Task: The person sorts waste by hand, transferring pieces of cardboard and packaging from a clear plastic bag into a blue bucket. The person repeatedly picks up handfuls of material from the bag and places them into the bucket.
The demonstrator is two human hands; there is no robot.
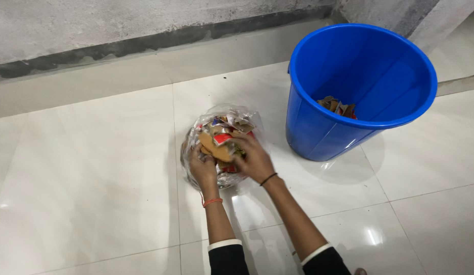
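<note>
1. Lying on the glossy white tiled floor (94, 168), near the middle of the view, at about 8 o'clock from the blue bucket (359, 86) and just beside it without touching: a clear plastic bag (196, 130) stuffed with torn scraps (224, 133).
2. Reaching into the bag's open top with both hands: left hand (203, 165) curling its fingers over a tan cardboard piece at the 7 o'clock side, right hand (253, 158) spreading and pressing down on the scraps at 4 o'clock. Cannot tell whether either is truly pinching a piece, fingertips being half buried.
3. Judging the load as light: thin cardboard and printed paper in tan, red and white, loosely heaped, likely shifting and spilling if tipped.
4. Judging the film as thin, crinkly, soft and slippery, shapeless on its own, tearing easily at cardboard corners; likely safest gathering at the rim or cupping from beneath rather than tugging one side.
5. Showing stiff, ragged edges on the scraps, flat and irregular in shape.
6. Standing upright at 2 o'clock: the bucket, rigid smooth moulded plastic, round and tapering, rolled rim, a few similar scraps resting at the bottom.
7. Running along 12 o'clock: a rough grey concrete wall (145, 25), matte against the reflective tiles.
8. Circling the wrists: an orange thread on the left, a dark band on the right, black sleeves with white cuffs.
</note>
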